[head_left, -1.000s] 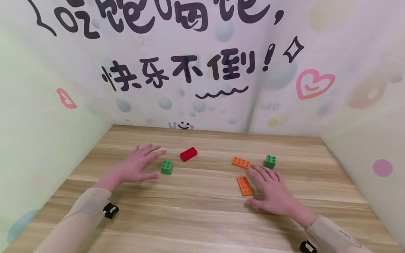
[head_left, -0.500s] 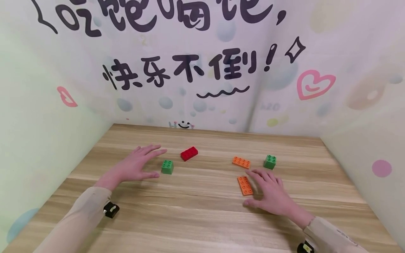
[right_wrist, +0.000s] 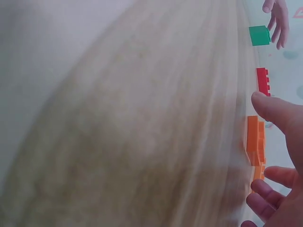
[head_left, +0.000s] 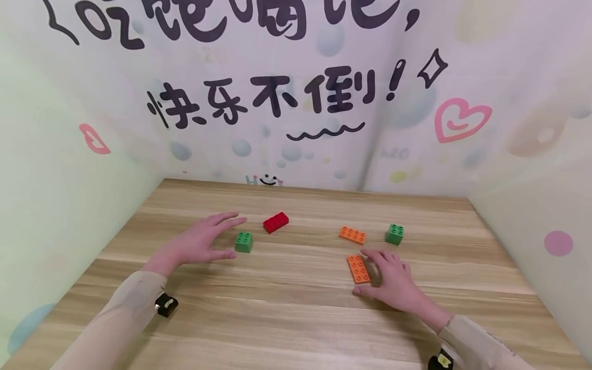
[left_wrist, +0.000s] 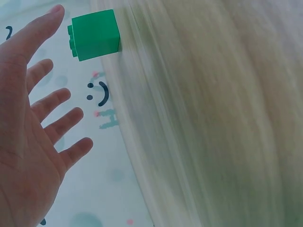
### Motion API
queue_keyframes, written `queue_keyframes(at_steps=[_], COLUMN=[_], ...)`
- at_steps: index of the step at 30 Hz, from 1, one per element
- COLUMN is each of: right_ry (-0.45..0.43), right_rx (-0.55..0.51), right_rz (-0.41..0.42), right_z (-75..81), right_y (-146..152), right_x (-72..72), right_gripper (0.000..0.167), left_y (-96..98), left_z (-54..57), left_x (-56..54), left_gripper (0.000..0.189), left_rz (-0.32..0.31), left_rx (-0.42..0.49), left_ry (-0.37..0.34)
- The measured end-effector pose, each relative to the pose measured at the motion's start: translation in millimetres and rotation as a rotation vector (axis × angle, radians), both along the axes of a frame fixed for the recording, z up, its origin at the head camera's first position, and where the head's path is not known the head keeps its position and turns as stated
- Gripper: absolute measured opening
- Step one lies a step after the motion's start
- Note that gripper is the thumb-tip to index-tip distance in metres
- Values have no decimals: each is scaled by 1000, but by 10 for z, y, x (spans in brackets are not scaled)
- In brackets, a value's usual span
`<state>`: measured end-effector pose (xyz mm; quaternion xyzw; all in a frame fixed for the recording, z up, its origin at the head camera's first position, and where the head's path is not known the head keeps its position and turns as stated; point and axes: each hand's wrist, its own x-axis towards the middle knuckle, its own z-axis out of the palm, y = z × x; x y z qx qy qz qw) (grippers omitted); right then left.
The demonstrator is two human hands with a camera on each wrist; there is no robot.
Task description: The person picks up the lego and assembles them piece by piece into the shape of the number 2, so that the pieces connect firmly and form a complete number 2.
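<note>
Left hand (head_left: pixel 199 241), two green bricks (head_left: pixel 243 245) (head_left: pixel 394 236), one red brick (head_left: pixel 276 223), two orange plates (head_left: pixel 352 235) (head_left: pixel 358 269), right hand (head_left: pixel 393 280); both hands parted wide.
Green brick just off left hand; red brick's studs faint from head, row of four in right wrist view; far orange plate; near one between right thumb and index finger, contact unclear; second green brick. Upper wall lettering (head_left: pixel 210 35) cut off.

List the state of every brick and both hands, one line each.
Left green brick: studs up, separate, not held.
Right green brick: studs up, separate, not held.
Red brick: studs up, separate, not held.
Far orange brick: studs up, separate, not held.
Near orange brick: studs up, separate, not held.
Left hand: fingers spread, holding nothing.
Right hand: thumb and fingers apart, holding nothing.
</note>
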<state>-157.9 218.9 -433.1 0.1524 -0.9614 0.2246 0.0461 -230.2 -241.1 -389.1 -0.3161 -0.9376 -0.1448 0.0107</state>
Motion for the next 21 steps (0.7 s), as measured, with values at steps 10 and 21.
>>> queue_keyframes(at_steps=[10, 21], right_ry=[-43, -154], right_rx=[-47, -107], right_rz=[-53, -57], right_z=[-26, -40], right_y=[-30, -70], right_x=[-12, -27], right_gripper=[74, 70], left_y=[93, 136], left_z=[0, -37], left_x=[-42, -69], left_gripper=[82, 79], left_rz=[2, 20], left_rx=[25, 52], left_ry=[-42, -114])
